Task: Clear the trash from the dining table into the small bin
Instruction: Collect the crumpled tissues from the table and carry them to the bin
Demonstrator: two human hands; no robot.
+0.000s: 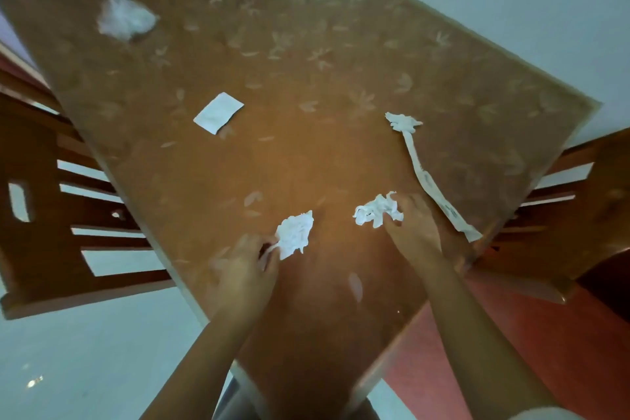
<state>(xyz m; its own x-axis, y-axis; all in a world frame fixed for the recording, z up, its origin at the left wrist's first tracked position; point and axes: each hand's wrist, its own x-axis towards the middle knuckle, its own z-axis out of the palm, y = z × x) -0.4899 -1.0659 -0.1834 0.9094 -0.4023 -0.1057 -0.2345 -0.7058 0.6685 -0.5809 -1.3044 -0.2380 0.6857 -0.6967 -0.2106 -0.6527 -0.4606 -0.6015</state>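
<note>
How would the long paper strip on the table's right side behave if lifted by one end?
The long paper strip looks thin and wavy, so it would probably hang limp and trail. It is likely very light and may flutter. Its crumpled far end should offer an easy pinch.

The left forearm [201, 355] and right forearm [477, 327] are shown uncovered up to the left hand [243, 269] and right hand [414, 225]. A strip of pale, whitish sleeve [545, 415] is seen at the near right corner.
</note>
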